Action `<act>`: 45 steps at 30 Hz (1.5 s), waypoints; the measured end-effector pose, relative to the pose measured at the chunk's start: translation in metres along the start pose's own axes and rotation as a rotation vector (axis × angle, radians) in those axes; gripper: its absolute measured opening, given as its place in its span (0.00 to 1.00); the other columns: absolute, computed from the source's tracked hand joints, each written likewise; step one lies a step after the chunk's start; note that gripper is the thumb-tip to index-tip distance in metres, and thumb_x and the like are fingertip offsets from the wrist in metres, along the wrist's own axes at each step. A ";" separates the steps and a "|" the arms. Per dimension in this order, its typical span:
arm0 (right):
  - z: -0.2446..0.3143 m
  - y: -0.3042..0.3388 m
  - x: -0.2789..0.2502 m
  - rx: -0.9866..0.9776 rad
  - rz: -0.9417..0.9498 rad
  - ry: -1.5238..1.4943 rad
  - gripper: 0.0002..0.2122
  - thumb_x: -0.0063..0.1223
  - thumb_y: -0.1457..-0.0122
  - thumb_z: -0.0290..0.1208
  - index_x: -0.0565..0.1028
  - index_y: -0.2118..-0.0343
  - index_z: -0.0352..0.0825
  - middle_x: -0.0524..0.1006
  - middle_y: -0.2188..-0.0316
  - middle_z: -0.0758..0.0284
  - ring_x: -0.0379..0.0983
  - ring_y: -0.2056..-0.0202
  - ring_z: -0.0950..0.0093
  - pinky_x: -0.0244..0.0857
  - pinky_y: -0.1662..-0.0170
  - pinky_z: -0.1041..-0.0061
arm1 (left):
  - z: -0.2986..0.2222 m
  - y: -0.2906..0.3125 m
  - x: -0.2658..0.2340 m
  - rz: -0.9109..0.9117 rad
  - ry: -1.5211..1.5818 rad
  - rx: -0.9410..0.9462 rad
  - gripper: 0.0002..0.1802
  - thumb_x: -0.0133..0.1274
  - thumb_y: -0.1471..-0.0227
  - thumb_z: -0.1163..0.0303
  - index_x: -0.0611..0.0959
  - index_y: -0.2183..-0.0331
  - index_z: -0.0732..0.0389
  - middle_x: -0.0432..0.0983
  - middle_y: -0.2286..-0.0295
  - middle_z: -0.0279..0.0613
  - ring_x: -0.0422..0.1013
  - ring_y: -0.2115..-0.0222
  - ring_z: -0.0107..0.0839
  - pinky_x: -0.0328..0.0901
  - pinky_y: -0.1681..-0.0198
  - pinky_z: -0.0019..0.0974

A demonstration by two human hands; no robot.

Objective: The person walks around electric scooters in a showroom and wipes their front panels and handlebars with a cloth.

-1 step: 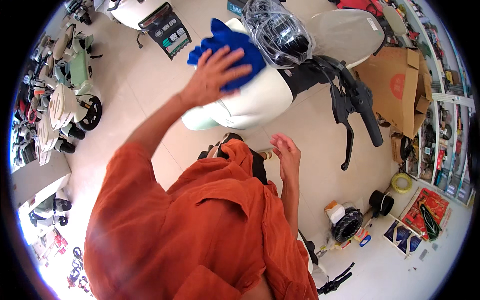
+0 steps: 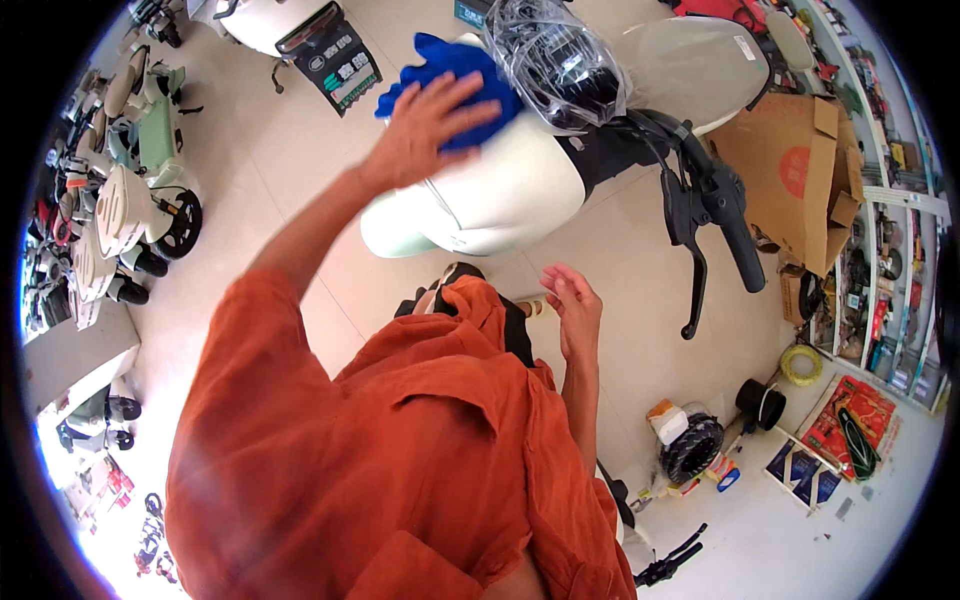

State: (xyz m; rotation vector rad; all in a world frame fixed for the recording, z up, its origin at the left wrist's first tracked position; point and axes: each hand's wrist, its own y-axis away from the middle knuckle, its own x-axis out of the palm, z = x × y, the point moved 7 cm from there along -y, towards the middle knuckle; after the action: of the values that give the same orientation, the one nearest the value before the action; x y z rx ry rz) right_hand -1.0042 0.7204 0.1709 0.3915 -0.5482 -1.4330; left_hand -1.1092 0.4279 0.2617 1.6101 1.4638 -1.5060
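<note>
Fingers spread, my left hand lies flat on a crumpled blue cloth. The cloth rests against the rounded white body of a scooter in front of me. Part of the cloth is hidden under my palm and fingers. My right hand hangs in the air below the scooter body, with nothing in it. Its fingers are loosely bent and the thumb stands apart. Beside the cloth, clear plastic wrap covers the scooter's dark front part. A black handlebar grip with a brake lever sticks out to the right.
A large cardboard box stands at the right before shelves full of small parts. Several scooters are lined up at the left. A dark printed panel is at the upper left. A black coil lies at the lower right.
My left hand and the blue cloth have shifted slightly up over the white body. My right hand stays where it was.
</note>
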 end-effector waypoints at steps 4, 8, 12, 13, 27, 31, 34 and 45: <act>-0.011 -0.001 -0.006 -0.001 -0.020 -0.016 0.12 0.44 0.42 0.25 0.70 0.56 0.30 0.73 0.59 0.64 0.71 0.61 0.75 0.64 0.67 0.83 | 0.077 -0.048 0.020 -0.067 0.285 -0.253 0.31 0.41 0.49 0.42 0.64 0.46 0.43 0.51 0.43 0.40 0.54 0.45 0.44 0.51 0.43 0.42; -0.018 0.003 -0.006 0.027 -0.044 -0.027 0.12 0.43 0.42 0.25 0.70 0.56 0.29 0.74 0.60 0.64 0.71 0.61 0.76 0.65 0.66 0.82 | 0.061 -0.051 0.017 -0.158 0.056 -0.389 0.33 0.41 0.48 0.45 0.63 0.45 0.51 0.56 0.45 0.42 0.58 0.47 0.44 0.54 0.45 0.43; -0.023 0.003 -0.012 0.021 -0.073 -0.070 0.12 0.44 0.42 0.25 0.70 0.55 0.30 0.74 0.59 0.64 0.72 0.61 0.76 0.65 0.65 0.82 | -0.030 -0.009 0.002 -0.185 -0.141 -0.249 0.35 0.48 0.51 0.53 0.60 0.44 0.54 0.52 0.43 0.42 0.50 0.43 0.39 0.42 0.42 0.48; -0.023 0.002 -0.015 0.011 -0.071 -0.052 0.12 0.44 0.42 0.25 0.70 0.55 0.30 0.74 0.59 0.64 0.72 0.61 0.76 0.65 0.65 0.83 | -0.047 -0.001 0.001 -0.169 -0.143 -0.231 0.36 0.50 0.52 0.54 0.60 0.44 0.56 0.52 0.43 0.43 0.50 0.43 0.41 0.41 0.42 0.48; -0.012 0.012 -0.022 -0.027 -0.115 -0.015 0.13 0.43 0.42 0.26 0.70 0.54 0.32 0.74 0.58 0.65 0.71 0.60 0.77 0.63 0.62 0.84 | -0.182 0.005 0.134 0.189 -0.447 0.684 0.27 0.42 0.53 0.69 0.67 0.49 0.65 0.60 0.48 0.48 0.50 0.43 0.37 0.38 0.39 0.42; -0.015 0.029 -0.043 -0.049 -0.197 -0.103 0.13 0.42 0.41 0.26 0.69 0.54 0.31 0.74 0.58 0.64 0.71 0.60 0.76 0.63 0.60 0.80 | -0.197 -0.002 0.174 0.615 -0.156 0.566 0.16 0.45 0.53 0.66 0.76 0.63 0.64 0.74 0.68 0.47 0.67 0.58 0.40 0.47 0.44 0.43; -0.025 0.042 -0.064 -0.029 -0.261 -0.192 0.23 0.47 0.43 0.31 0.58 0.45 0.33 0.64 0.48 0.61 0.64 0.50 0.69 0.61 0.53 0.76 | -0.204 -0.006 0.180 0.745 0.644 0.064 0.19 0.49 0.50 0.60 0.76 0.61 0.65 0.74 0.67 0.54 0.71 0.63 0.44 0.58 0.52 0.43; 0.019 0.060 -0.103 -0.258 -0.169 -0.467 0.22 0.44 0.46 0.21 0.61 0.46 0.31 0.68 0.54 0.62 0.67 0.53 0.71 0.64 0.50 0.71 | -0.277 -0.004 0.096 1.148 1.631 -0.302 0.27 0.46 0.46 0.60 0.66 0.50 0.66 0.65 0.53 0.50 0.61 0.51 0.33 0.57 0.48 0.39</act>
State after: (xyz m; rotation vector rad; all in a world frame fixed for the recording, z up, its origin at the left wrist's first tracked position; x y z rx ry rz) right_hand -0.9707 0.8305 0.2078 -0.1117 -0.7039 -1.7464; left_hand -1.0234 0.7082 0.2499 2.7102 0.7061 0.8716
